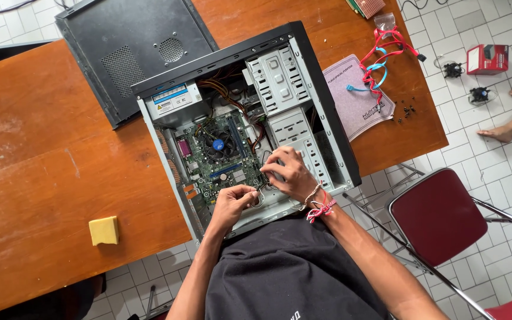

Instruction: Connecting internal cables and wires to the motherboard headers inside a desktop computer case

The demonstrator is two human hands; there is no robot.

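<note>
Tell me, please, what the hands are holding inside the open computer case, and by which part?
Both hands, the left hand and the right hand, pinch thin wires near the motherboard's lower edge. Which part of the wires cannot be told.

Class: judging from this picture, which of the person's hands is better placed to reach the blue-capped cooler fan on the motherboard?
Probably the left hand: it sits just below the motherboard, with an open path to the fan. The right hand is beside the drive cage.
</note>
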